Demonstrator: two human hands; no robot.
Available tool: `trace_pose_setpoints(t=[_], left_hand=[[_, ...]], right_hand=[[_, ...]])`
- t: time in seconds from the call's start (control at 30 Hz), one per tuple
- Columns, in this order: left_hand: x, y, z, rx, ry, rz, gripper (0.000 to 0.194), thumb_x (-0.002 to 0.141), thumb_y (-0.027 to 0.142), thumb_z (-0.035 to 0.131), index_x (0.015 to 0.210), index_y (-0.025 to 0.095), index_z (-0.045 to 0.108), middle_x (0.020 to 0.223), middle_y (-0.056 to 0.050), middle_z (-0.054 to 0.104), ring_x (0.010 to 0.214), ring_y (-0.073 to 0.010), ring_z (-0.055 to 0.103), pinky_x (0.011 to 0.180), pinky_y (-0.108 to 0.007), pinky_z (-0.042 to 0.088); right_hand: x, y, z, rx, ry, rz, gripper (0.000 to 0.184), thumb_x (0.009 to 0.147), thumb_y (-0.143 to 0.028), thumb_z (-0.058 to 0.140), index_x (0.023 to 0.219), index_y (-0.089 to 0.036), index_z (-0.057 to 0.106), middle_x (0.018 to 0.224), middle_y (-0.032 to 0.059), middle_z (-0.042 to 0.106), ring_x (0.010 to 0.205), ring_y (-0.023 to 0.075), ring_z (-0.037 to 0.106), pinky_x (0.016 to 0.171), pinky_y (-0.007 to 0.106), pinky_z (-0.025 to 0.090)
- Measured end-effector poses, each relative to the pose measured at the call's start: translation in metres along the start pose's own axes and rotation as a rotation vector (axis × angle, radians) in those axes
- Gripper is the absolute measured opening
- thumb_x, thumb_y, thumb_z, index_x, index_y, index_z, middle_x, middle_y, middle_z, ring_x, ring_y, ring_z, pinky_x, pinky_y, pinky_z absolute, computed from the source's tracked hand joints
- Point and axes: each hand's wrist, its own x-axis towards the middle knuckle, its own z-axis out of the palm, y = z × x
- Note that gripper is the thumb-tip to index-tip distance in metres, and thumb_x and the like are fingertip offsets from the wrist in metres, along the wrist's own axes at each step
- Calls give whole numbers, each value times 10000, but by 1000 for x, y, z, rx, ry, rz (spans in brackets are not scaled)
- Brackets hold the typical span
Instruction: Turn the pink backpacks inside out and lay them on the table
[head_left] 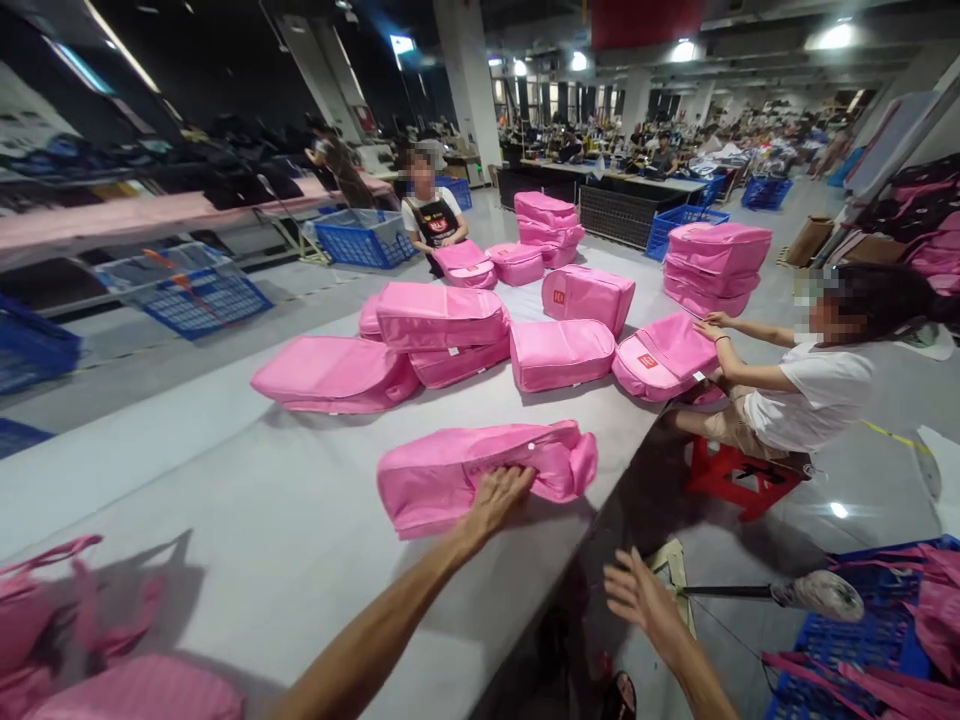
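Observation:
A pink backpack (427,480) lies on its side on the pale table in front of me, its right end crumpled. My left hand (502,500) reaches across to its near side, with curled fingers gripping the fabric; the fingertips are partly hidden in the folds. Past the table's right edge, my right hand (637,590) hangs in the air over the floor, fingers apart and holding nothing. Behind this backpack, several more pink backpacks (330,375) lie singly or stacked.
A co-worker (810,390) on a red stool (742,480) handles a backpack at the table's right side. Another person (435,215) is at the far end. Pink bags (135,690) lie at the lower left. A blue crate (817,640) with pink pieces stands at the lower right.

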Motion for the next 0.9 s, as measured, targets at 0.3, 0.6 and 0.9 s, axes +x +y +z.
trace_pose_setpoints(t=[0.3, 0.6, 0.9], left_hand=[[-133, 176, 28, -404, 124, -315, 362, 946, 234, 715, 1306, 253, 756, 1289, -162, 821, 1186, -375, 749, 916, -427, 520], [-223, 166, 10, -821, 659, -563, 413, 985, 686, 696, 985, 274, 668, 905, -4, 732, 789, -197, 612, 809, -343, 512], [-212, 111, 31, -1237, 574, -343, 369, 995, 593, 663, 1025, 231, 726, 942, -24, 713, 883, -206, 673, 843, -331, 577]], right_hand=[[-17, -107, 49, -164, 158, -540, 497, 697, -607, 814, 973, -195, 783, 951, 73, 847, 886, 281, 773, 757, 353, 603], [-24, -125, 96, -867, -74, -771, 506, 852, -622, 699, 1134, -206, 761, 1109, 121, 833, 1020, 301, 733, 894, 379, 570], [-28, -128, 129, -1096, -105, -756, 471, 880, -557, 676, 1198, -212, 726, 1236, 149, 818, 1125, 325, 751, 946, 401, 562]])
